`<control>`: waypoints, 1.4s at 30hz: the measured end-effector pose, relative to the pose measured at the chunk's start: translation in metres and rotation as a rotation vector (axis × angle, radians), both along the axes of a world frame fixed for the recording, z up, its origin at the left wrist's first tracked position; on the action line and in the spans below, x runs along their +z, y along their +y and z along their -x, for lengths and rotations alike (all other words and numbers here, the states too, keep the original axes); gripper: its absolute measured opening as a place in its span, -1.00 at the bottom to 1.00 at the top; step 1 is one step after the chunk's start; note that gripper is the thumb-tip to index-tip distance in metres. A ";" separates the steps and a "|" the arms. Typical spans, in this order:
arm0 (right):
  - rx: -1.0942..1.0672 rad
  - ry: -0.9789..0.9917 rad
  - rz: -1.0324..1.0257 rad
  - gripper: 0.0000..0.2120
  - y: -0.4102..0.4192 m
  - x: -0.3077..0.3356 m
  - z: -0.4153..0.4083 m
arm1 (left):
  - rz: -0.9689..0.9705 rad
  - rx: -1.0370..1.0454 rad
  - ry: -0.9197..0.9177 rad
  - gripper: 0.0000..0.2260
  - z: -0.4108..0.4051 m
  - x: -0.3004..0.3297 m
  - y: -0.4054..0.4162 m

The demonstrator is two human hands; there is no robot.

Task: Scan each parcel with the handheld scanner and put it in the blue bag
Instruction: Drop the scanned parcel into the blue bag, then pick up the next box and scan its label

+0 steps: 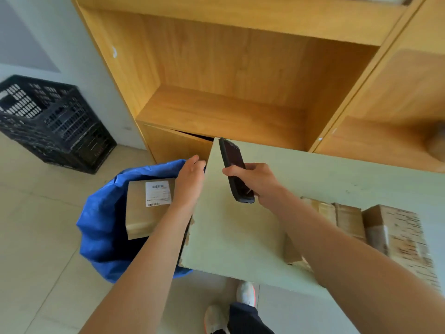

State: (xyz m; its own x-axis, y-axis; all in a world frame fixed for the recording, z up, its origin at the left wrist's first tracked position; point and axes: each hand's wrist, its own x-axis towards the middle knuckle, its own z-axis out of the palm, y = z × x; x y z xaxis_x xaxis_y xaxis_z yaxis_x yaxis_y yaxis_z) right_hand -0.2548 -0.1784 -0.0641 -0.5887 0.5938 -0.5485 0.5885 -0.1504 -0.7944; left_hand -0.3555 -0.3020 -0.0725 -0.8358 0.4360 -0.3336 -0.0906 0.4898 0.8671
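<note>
Two bare forearms reach forward from the bottom edge. Right hand [256,180] has its fingers wrapped round the dark handheld scanner [235,170], held above the tabletop [240,237] near its far left corner, long body pointing away, screen side facing left. Left hand [190,182] is over the mouth of the blue bag [101,227], past the tabletop's left edge; it lies on the right end of a cardboard parcel [144,210], fingers extended and slightly bent, thumb side up. Whether they grip the parcel's far edge: cannot tell. Parcel sits inside the bag opening, white barcode label [157,193] face up. Blue bag stands on the tiled floor [36,237], touching the table's left side. More cardboard parcels [385,227] lie along the tabletop's right part, partly hidden by the right forearm, blurred. Table surface chipped at its near left corner. Black plastic crate [55,124] on the floor by the wall, far left. Wooden shelf unit [228,80] behind the table. Two white sneakers [245,294] below the table's near edge.
</note>
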 end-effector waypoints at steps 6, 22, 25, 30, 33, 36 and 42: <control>-0.068 0.051 -0.074 -0.74 0.031 0.044 -0.077 | -0.055 -0.100 -0.005 -0.59 -0.072 0.035 0.050; -0.136 -0.014 -0.176 -0.57 0.141 0.048 -0.287 | -0.002 -0.362 -0.002 -0.58 -0.267 0.017 0.158; -0.137 -0.039 -0.155 -0.56 0.150 0.034 -0.305 | 0.149 -0.489 0.076 -0.53 -0.281 -0.005 0.157; -0.113 -0.060 -0.119 -0.62 0.148 0.013 -0.311 | 0.323 -0.578 0.191 -0.51 -0.283 -0.031 0.140; -0.090 -0.061 -0.083 -0.64 0.145 0.006 -0.305 | 0.370 -0.515 0.258 -0.53 -0.271 -0.040 0.129; -0.065 -0.072 -0.068 -0.62 0.142 0.003 -0.289 | 0.360 -0.472 0.283 -0.53 -0.255 -0.044 0.123; 0.026 -0.146 -0.127 -0.59 0.137 0.000 -0.256 | 0.391 -0.361 0.213 -0.48 -0.208 -0.077 0.101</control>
